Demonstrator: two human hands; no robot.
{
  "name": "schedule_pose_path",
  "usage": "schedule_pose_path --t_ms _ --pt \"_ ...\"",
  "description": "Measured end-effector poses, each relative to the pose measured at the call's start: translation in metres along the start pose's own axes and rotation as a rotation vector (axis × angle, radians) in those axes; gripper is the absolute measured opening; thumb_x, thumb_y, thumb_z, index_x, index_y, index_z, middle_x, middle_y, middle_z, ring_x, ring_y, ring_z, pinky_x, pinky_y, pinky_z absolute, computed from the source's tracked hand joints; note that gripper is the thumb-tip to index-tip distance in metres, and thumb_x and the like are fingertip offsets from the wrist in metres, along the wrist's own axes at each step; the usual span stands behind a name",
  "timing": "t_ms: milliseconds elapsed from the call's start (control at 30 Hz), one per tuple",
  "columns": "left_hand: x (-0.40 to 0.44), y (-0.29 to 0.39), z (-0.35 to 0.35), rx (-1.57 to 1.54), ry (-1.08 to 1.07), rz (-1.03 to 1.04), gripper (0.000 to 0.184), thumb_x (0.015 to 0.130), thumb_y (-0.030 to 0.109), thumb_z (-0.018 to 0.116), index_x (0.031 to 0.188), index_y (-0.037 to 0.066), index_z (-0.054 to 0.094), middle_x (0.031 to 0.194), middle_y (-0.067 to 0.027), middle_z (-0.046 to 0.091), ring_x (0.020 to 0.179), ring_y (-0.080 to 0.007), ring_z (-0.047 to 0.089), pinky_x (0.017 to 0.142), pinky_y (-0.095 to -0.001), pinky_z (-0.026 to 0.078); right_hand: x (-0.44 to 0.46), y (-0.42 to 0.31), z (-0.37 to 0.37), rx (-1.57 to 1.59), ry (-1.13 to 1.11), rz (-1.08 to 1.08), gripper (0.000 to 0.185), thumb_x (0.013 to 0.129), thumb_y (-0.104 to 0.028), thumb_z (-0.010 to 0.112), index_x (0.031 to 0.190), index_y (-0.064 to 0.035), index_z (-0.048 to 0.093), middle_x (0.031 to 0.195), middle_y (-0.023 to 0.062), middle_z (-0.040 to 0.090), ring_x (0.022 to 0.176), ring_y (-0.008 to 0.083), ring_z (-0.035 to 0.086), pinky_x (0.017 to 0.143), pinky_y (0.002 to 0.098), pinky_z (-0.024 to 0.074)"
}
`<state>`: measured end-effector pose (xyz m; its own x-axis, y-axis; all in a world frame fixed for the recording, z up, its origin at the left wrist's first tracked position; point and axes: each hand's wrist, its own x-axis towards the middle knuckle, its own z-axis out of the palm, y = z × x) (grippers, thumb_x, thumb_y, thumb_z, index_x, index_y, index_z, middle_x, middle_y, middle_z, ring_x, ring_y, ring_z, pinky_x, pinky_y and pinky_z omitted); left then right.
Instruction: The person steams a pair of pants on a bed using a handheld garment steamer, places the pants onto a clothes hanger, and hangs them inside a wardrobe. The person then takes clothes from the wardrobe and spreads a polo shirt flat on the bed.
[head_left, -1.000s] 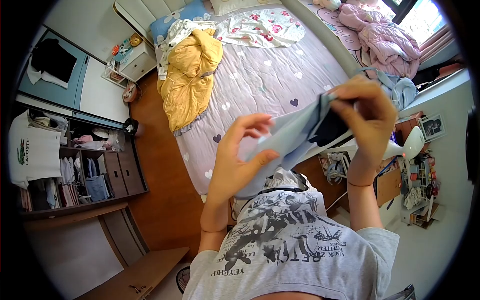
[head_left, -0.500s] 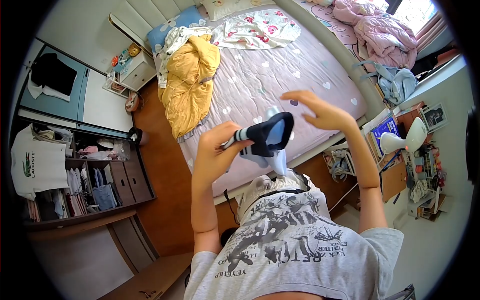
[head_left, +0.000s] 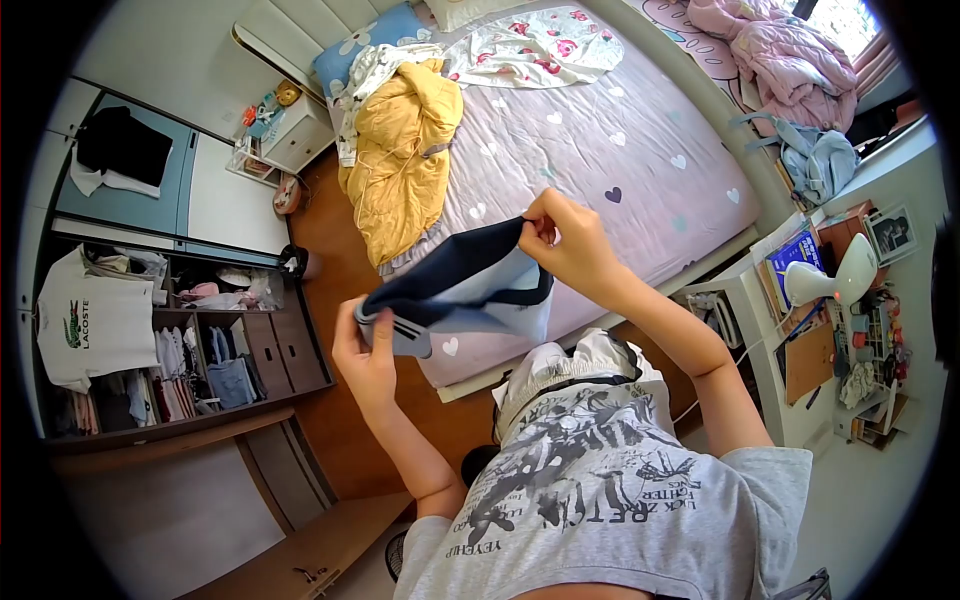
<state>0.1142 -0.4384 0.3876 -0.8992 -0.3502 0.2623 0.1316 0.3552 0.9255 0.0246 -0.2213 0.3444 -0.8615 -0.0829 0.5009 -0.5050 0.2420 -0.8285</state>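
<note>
A navy and light-blue garment [head_left: 465, 265] is stretched between my two hands above the near edge of the bed. White stripes run along its left end; its exact kind is not clear, and part of it is smeared by motion. My left hand [head_left: 366, 350] pinches the striped end, thumb on top. At the opposite end, my right hand [head_left: 568, 245] grips the dark edge between thumb and fingers. The light-blue cloth hangs below the navy band.
Beyond my hands is the bed [head_left: 600, 150] with a heart-patterned sheet and a yellow quilt [head_left: 405, 150]. An open wardrobe [head_left: 180, 330] with hanging clothes stands at left. To the right is a desk [head_left: 760, 320] with a white lamp [head_left: 850, 275].
My right hand, open and apart from the garment before, now grips its edge. My left hand has moved left and down, and the bunched garment is now spread wide. The view has shifted slightly.
</note>
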Motion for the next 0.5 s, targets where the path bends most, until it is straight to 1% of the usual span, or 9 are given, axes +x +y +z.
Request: schedule_pose_path --t_ms 33,100,167,233,300,333,367,433,500 --pt "-0.002 0.008 0.014 -0.003 0.250 0.095 0.014 0.076 0.005 0.057 0.086 -0.002 0.051 0.084 -0.0059 0.050 0.075 -0.0122 0.047 0.071 -0.0218 0.037 0.000 -0.007 0.000 0.004 -0.003 -0.001 0.011 0.064 0.004 0.057 0.069 0.0004 0.047 0.057 0.0061 0.049 0.048 0.0116 0.047 0.046 0.0218 0.0399" --pt "-0.007 0.001 0.025 0.346 0.610 0.503 0.015 0.078 0.007 0.054 0.090 -0.003 0.051 0.090 -0.0108 0.050 0.082 -0.0177 0.048 0.076 -0.0285 0.038 -0.002 -0.020 0.001 0.007 0.005 -0.101 0.014 0.064 0.001 0.056 0.069 -0.0018 0.044 0.059 0.0091 0.049 0.050 0.0214 0.051 0.045 0.0269 0.0407" --pt "-0.033 0.012 0.021 0.371 0.063 0.376 0.031 0.085 0.023 0.044 0.100 -0.004 0.047 0.101 -0.0162 0.048 0.092 -0.0232 0.047 0.083 -0.0322 0.036 -0.005 -0.031 0.009 -0.005 0.013 -0.156 0.015 0.065 0.000 0.057 0.068 -0.0022 0.043 0.059 0.0090 0.047 0.049 0.0223 0.050 0.044 0.0285 0.0404" --pt "-0.037 -0.006 0.046 -0.249 -0.454 0.083 0.056 0.087 0.044 0.030 0.110 -0.006 0.042 0.112 -0.0167 0.042 0.102 -0.0227 0.042 0.087 -0.0316 0.032 -0.011 -0.034 0.017 -0.066 -0.045 -0.278 0.016 0.066 -0.002 0.057 0.068 -0.0031 0.041 0.059 0.0086 0.045 0.047 0.0223 0.048 0.043 0.0307 0.0396" --pt "-0.048 -0.026 0.075 -0.492 -0.412 -0.124 0.072 0.083 0.056 0.019 0.112 -0.007 0.040 0.118 -0.0143 0.038 0.107 -0.0220 0.038 0.092 -0.0317 0.027 -0.021 -0.036 0.023 -0.071 -0.080 -0.320 0.017 0.065 -0.005 0.057 0.067 -0.0042 0.040 0.060 0.0075 0.042 0.047 0.0215 0.047 0.043 0.0318 0.0389" --pt "-0.051 -0.044 0.079 -0.593 -0.382 -0.204 0.071 0.083 0.057 0.018 0.114 -0.003 0.039 0.112 -0.0078 0.044 0.105 -0.0168 0.040 0.092 -0.0326 0.025 -0.025 -0.037 0.025 -0.091 -0.097 -0.363 0.018 0.065 -0.005 0.057 0.067 -0.0045 0.040 0.060 0.0071 0.042 0.049 0.0210 0.048 0.044 0.0313 0.0391" --pt "-0.048 -0.049 0.080 -0.595 -0.388 -0.201 0.071 0.083 0.057 0.018 0.114 -0.003 0.039 0.112 -0.0078 0.044 0.105 -0.0168 0.040 0.092 -0.0326 0.025 -0.027 -0.037 0.025 -0.112 -0.115 -0.403 0.018 0.064 -0.005 0.057 0.067 -0.0048 0.040 0.061 0.0066 0.042 0.050 0.0204 0.048 0.044 0.0307 0.0392" --pt "-0.040 -0.053 0.085 -0.912 -0.400 -0.276 0.068 0.083 0.056 0.018 0.113 -0.001 0.039 0.108 -0.0053 0.046 0.103 -0.0152 0.040 0.090 -0.0311 0.028 -0.030 -0.036 0.022 -0.130 -0.150 -0.418 0.017 0.064 -0.006 0.056 0.066 -0.0056 0.039 0.062 0.0059 0.041 0.052 0.0197 0.048 0.046 0.0299 0.0395" --pt "-0.036 -0.037 0.096 -0.900 -0.299 -0.270 0.060 0.084 0.053 0.023 0.110 0.002 0.041 0.100 -0.0042 0.048 0.095 -0.0138 0.045 0.085 -0.0291 0.032 -0.035 -0.026 0.022 -0.113 -0.222 -0.454 0.015 0.062 -0.002 0.059 0.071 -0.0019 0.047 0.064 0.0071 0.045 0.052 0.0211 0.048 0.046 0.0292 0.0394"
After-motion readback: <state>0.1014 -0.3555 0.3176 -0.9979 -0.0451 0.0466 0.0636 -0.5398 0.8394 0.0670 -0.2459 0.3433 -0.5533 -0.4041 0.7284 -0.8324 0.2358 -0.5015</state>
